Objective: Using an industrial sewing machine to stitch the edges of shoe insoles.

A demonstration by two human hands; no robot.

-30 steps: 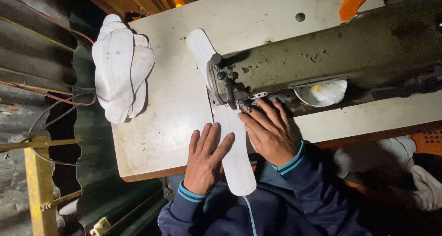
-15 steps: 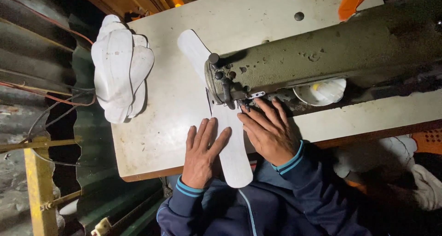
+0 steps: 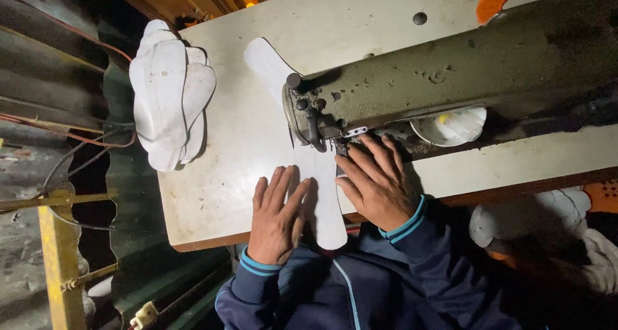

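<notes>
At machine (image 3: 450,66) head, near side: white strip (image 3: 322,195) lies flat on table (image 3: 244,143), passes under needle area, far end (image 3: 267,63) sticks out beyond machine, near end overhangs table edge. Left hand (image 3: 277,217) flat on strip's left edge, fingers spread, pressing, no grasp. Right hand (image 3: 376,185) flat on strip's right side just beside needle, fingers extended, pressing, not clenched. Stack of white pieces (image 3: 168,101) left of machine, on table's left edge, well apart from hands. White bobbin cover (image 3: 450,125) under machine arm, right of right hand.
</notes>
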